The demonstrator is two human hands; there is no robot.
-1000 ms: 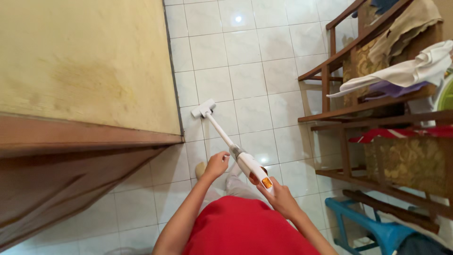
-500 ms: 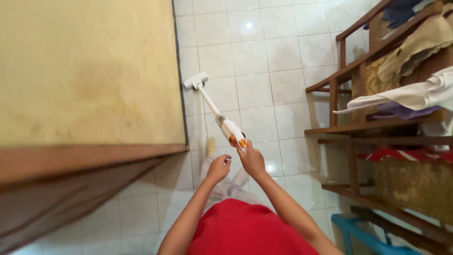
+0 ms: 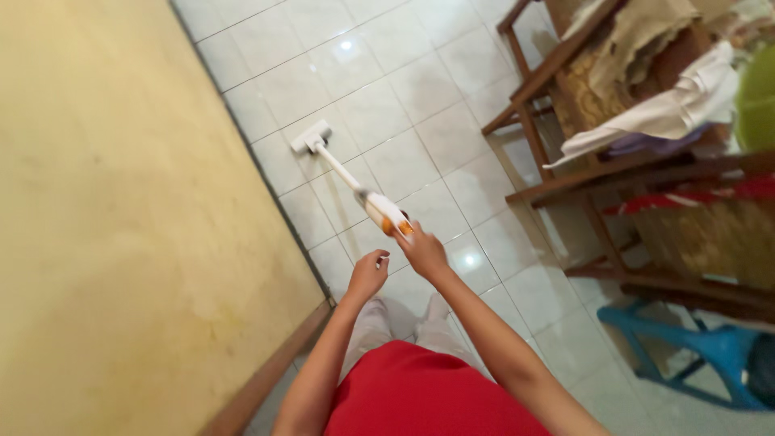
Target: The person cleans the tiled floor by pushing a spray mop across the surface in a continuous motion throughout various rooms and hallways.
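A white stick vacuum (image 3: 359, 192) is being grasped at its orange-trimmed handle by the right hand (image 3: 421, 252), its floor head (image 3: 311, 136) lying on the pale tiled floor (image 3: 420, 129) just beside the edge of the yellow surface (image 3: 121, 226). The left hand (image 3: 367, 274) is being held loosely curled near the handle, gripping nothing. A wooden shelf rack (image 3: 565, 121) draped with cloths is seen to the right, a blue plastic stool (image 3: 686, 347) below it.

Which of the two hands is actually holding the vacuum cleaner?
The right hand: it grips the handle end of the white stick vacuum. The left hand is loosely curled beside it and holds nothing.
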